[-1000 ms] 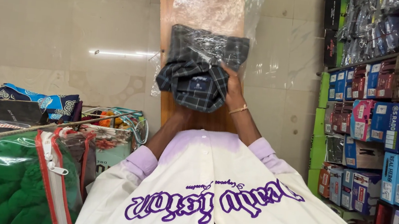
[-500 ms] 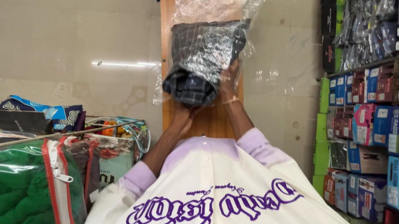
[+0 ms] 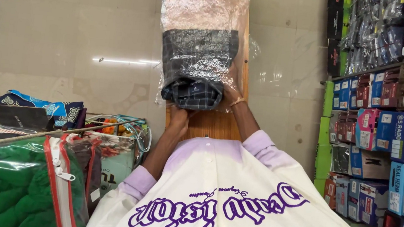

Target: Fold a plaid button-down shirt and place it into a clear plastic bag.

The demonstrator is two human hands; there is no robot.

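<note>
Two hands, one folded checked garment, one clear bag

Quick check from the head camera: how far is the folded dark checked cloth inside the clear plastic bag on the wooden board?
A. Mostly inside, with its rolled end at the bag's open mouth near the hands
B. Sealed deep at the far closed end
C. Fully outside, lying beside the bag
A: the folded dark checked cloth lies under the clear plastic bag, its rolled end bare at the mouth by the left hand and right hand.
</note>
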